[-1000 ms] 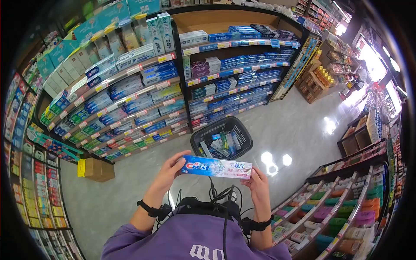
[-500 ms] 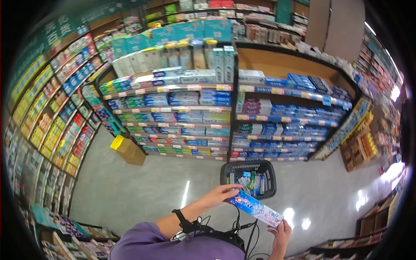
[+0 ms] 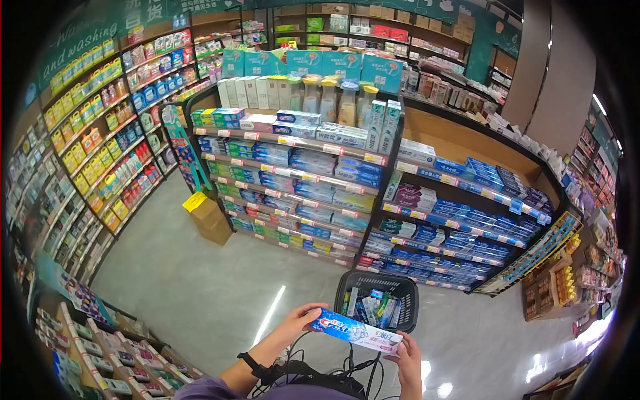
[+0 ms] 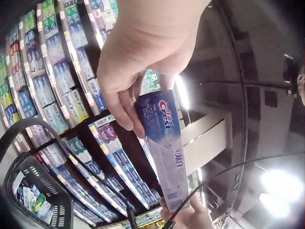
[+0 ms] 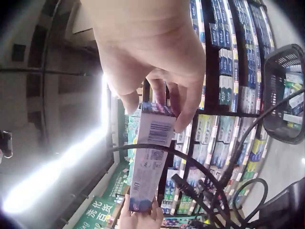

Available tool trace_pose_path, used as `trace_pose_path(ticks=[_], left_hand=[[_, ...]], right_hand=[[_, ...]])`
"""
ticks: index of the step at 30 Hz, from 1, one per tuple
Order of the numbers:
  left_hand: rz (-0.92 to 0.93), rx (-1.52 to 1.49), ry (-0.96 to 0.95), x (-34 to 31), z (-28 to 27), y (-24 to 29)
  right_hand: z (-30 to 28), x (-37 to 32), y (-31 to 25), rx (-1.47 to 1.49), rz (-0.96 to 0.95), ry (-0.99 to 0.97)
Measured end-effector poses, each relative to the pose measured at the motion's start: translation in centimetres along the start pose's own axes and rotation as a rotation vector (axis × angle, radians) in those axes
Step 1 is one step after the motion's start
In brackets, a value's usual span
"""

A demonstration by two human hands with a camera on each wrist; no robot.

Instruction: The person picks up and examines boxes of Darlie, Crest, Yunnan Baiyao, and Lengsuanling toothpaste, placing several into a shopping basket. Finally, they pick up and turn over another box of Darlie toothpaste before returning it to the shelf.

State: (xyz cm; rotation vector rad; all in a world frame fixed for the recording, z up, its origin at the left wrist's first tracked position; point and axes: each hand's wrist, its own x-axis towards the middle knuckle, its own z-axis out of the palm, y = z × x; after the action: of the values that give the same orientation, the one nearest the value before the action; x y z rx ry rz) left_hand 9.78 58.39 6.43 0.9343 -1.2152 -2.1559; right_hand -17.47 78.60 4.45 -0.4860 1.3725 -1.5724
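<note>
A long blue and white Crest box [image 3: 357, 332] is held level between both hands in the head view. The left hand [image 3: 303, 320] pinches its blue end, and the right hand [image 3: 408, 357] pinches its white end. In the left wrist view the left hand [image 4: 143, 62] grips the top of the box [image 4: 164, 143], with the right hand [image 4: 190, 217] at the far end. The right wrist view shows the right hand [image 5: 152, 67] gripping the end near the barcode of the box [image 5: 152, 157]; the left hand [image 5: 140, 219] holds the other end.
A black basket [image 3: 412, 303] with several boxes in it stands on the floor beyond the held box. Behind it are shelves of toothpaste boxes [image 3: 310, 160]. A brown carton [image 3: 212, 220] with a yellow top stands at the left. Black cables [image 3: 350, 367] hang before the body.
The head view has swung left, and shelves and basket sit farther right than at first. The box, tilted steeply half a second ago, lies closer to level. Both hands still hold it.
</note>
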Motion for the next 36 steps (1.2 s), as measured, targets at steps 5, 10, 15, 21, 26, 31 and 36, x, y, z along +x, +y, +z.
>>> trace_pose_path(ticks=[5, 10, 15, 21, 26, 31, 36], left_hand=[[0.047, 0.032, 0.019, -1.6, -0.6, 1.5], [0.202, 0.165, -0.056, -2.5, -1.9, 3.9], [0.731, 0.766, 0.086, -6.6, -2.6, 13.6], [1.428, 0.96, -0.344, -12.5, -1.2, 21.7], [1.849, 0.905, -0.35, -12.3, -2.1, 24.6], [1.971, 0.683, -0.181, -11.1, -4.8, 24.3], [1.908, 0.567, -0.205, -10.7, -7.5, 24.2]], right_hand=[[1.3, 1.1, 0.5, 0.016, 0.049, -0.121], [3.1, 1.8, 0.7, 0.135, 0.096, -0.17], [6.3, 2.8, 0.9, 0.294, 0.035, -0.117], [10.0, 4.3, 1.3, 0.256, -0.011, -0.048], [13.9, 3.9, 1.2, 0.249, -0.022, 0.007], [15.9, 3.7, 2.2, 0.249, -0.028, 0.037], [17.6, 3.6, 3.3, 0.241, -0.031, 0.076]])
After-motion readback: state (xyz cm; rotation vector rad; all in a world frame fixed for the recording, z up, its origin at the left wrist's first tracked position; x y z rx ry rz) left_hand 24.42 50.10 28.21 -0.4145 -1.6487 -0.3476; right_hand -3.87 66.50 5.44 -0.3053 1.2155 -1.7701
